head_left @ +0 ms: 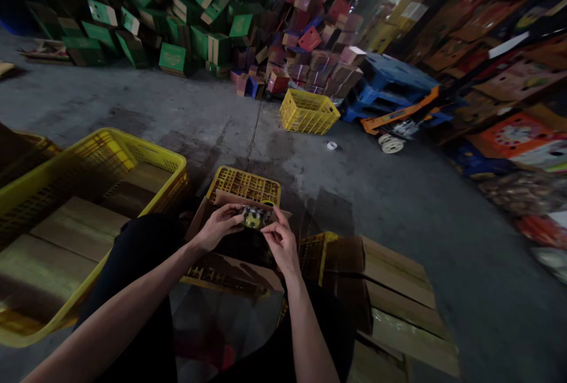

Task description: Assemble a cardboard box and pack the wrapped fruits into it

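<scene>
Small yellow-and-dark packet sits just below frame centre, pinched by our left grip and right grip, both closed on its ends, above an open cardboard box on a yellow crate. We judge it light, crushable; hold its edges.

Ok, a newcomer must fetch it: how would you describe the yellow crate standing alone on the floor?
Look to the pile of red and purple boxes at the far end. Just in front, beside the blue pallets, a yellow crate sits alone on bare concrete, unlike the cardboard-filled crate up close.
</scene>
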The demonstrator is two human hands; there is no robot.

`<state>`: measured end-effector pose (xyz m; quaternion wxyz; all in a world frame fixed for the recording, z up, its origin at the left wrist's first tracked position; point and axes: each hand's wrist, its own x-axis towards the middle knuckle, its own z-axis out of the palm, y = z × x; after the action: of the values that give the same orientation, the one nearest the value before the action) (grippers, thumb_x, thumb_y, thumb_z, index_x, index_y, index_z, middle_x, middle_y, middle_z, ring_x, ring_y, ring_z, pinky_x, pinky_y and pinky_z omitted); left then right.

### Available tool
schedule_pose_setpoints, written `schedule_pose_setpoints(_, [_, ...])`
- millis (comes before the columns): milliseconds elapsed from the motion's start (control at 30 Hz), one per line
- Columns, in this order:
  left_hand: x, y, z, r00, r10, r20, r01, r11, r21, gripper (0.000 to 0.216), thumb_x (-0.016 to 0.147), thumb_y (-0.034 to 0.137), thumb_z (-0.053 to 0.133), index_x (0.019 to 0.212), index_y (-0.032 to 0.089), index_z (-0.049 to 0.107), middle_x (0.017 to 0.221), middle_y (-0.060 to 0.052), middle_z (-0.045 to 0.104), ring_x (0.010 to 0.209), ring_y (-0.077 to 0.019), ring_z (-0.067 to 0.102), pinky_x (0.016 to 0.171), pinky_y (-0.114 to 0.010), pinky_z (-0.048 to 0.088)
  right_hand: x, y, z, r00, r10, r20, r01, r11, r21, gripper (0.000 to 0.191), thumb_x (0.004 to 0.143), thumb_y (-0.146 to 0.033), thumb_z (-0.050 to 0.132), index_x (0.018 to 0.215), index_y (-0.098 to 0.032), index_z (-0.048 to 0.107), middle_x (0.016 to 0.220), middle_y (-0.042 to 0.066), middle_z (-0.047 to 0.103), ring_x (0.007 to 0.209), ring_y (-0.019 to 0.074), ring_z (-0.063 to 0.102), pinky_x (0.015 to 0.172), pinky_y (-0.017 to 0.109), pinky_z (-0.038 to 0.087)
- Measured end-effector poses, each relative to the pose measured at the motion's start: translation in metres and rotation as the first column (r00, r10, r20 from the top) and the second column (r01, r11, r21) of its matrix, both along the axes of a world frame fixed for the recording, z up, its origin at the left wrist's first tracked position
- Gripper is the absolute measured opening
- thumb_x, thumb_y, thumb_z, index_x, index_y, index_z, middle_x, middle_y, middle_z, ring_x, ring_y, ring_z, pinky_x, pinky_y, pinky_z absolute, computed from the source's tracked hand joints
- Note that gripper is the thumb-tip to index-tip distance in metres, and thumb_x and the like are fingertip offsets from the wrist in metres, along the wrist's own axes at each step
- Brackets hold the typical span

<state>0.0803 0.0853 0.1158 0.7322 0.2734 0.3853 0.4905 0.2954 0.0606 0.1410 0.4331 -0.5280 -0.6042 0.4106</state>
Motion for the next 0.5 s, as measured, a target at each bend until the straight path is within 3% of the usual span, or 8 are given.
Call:
schedule_pose_setpoints(67, [0.000,0.000,0.002,1.000,0.007,0.009,-0.007,1.000,-0.002,0.048,0.069,0.033,0.089,0.110,0.020,0.067,0.111,-0.007,0.069,0.105,-0.0238,0.066,0.094,-0.041,0.055,0.000,0.000,-0.001,0.999,-0.003,-0.041,0.001,0.999,-0.038,0.011,0.084,-0.029,0.064,0.082,-0.026,0.074,0.154,0.004,0.047,0.142,0.0277,0.045,0.108,0.040,0.043])
schedule_pose_setpoints(167, [-0.001,-0.001,0.004,1.000,0.016,0.011,-0.017,1.000,0.017,0.052,0.068,0.032,0.090,0.113,0.021,0.065,0.111,-0.006,0.068,0.106,-0.0236,0.065,0.092,-0.040,0.054,0.000,0.000,-0.002,0.993,-0.040,-0.112,0.026,0.992,-0.123,0.013,0.083,-0.033,0.064,0.087,-0.025,0.074,0.137,0.005,0.063,0.132,0.0289,0.054,0.101,0.037,0.048])
schedule_pose_setpoints(233, [-0.001,-0.001,0.004,1.000,0.026,0.011,-0.026,0.999,0.046,0.054,0.069,0.031,0.089,0.116,0.023,0.063,0.112,-0.005,0.067,0.105,-0.0233,0.064,0.090,-0.038,0.054,0.000,0.001,-0.004,0.985,-0.085,-0.149,0.057,0.982,-0.180,0.018,0.083,-0.038,0.064,0.091,-0.025,0.073,0.118,0.005,0.072,0.115,0.0275,0.064,0.090,0.035,0.053])
schedule_pose_setpoints(333, [0.000,-0.001,0.002,1.000,0.007,-0.007,-0.006,0.991,0.134,0.059,0.069,0.027,0.088,0.122,0.024,0.062,0.115,-0.005,0.068,0.107,-0.0225,0.063,0.092,-0.035,0.052,-0.001,0.003,-0.009,0.964,-0.199,-0.174,0.157,0.961,-0.227,0.027,0.081,-0.046,0.070,0.096,-0.024,0.068,0.093,0.003,0.073,0.087,0.0221,0.068,0.077,0.031,0.055])
schedule_pose_setpoints(433, [0.001,-0.001,-0.001,0.999,-0.012,-0.039,0.020,0.979,0.202,0.061,0.068,0.024,0.088,0.123,0.022,0.064,0.116,-0.006,0.069,0.108,-0.0219,0.062,0.098,-0.033,0.047,-0.002,0.006,-0.014,0.929,-0.315,-0.194,0.267,0.933,-0.240,0.039,0.073,-0.046,0.079,0.102,-0.025,0.064,0.091,0.003,0.073,0.085,0.0224,0.068,0.074,0.032,0.056])
schedule_pose_setpoints(500, [0.001,-0.001,-0.002,0.998,-0.028,-0.059,0.039,0.979,0.198,0.057,0.068,0.024,0.088,0.121,0.021,0.066,0.114,-0.005,0.070,0.106,-0.0216,0.063,0.099,-0.034,0.047,-0.002,0.007,-0.016,0.928,-0.313,-0.202,0.261,0.933,-0.247,0.042,0.072,-0.045,0.080,0.106,-0.024,0.065,0.096,0.005,0.074,0.091,0.0243,0.069,0.077,0.034,0.057])
